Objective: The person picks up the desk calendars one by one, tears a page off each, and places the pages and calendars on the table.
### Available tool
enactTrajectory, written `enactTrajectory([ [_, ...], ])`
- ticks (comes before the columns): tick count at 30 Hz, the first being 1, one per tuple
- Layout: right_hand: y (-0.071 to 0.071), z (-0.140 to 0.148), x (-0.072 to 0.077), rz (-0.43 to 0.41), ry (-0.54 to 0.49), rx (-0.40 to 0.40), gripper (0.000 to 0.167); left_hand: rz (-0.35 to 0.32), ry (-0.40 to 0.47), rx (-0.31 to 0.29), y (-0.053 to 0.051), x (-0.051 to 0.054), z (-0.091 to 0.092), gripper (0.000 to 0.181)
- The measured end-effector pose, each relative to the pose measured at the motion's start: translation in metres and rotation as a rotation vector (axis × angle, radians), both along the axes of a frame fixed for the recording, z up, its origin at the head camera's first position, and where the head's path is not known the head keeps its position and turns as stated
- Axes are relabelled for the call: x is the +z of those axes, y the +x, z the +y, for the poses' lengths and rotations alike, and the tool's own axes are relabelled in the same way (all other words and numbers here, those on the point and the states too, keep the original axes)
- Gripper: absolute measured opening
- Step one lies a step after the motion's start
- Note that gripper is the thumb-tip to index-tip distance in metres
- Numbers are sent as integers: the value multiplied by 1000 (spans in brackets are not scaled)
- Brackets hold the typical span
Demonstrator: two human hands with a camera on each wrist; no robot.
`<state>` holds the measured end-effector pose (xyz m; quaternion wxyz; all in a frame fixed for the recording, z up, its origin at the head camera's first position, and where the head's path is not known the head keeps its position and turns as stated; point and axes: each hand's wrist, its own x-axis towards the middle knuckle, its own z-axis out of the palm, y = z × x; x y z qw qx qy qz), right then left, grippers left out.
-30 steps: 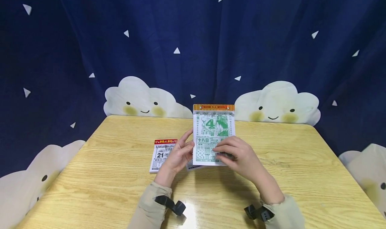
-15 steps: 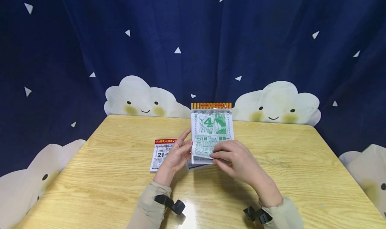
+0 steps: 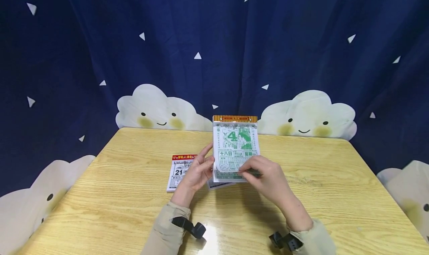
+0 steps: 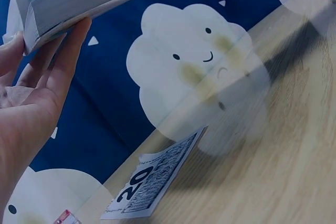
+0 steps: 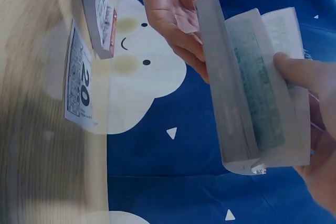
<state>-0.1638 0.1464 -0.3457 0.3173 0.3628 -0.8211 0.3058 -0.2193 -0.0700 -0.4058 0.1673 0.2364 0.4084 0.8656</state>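
Note:
A thick tear-off calendar with an orange-striped header and a green 4 is held up above the table by my left hand, thumb at its left side and fingers behind. My right hand pinches the bottom edge of its top sheet between thumb and fingers. That sheet curls up, and the page beneath shows along the bottom. The right wrist view shows the pad's thick edge and the sheet lifted off it. Below the pad lies a loose sheet printed 20, mostly hidden in the head view.
A second calendar with a red header and a black 21 lies left of the held one, partly behind the left hand. The wooden table extends to both sides. A dark blue curtain with clouds hangs behind its far edge.
My right hand's fingers have gone from lying over the lower page to pinching the top sheet, whose bottom edge has lifted and curled. The calendar has shifted slightly left.

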Motion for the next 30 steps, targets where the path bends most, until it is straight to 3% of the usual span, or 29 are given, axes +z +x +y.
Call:
enactTrajectory([
  [6,-4,2,13,-17,-121,-10,19,30,-39,41,-3,2,-1,54],
  [13,-14,8,29,-40,-244,-160,12,37,-77,96,-3,4,1,55],
  [22,-34,22,47,-191,-386,-324,11,42,-107,162,-2,3,1,55],
  [30,-53,37,56,-391,-398,-398,22,63,-127,188,0,4,1,54],
])
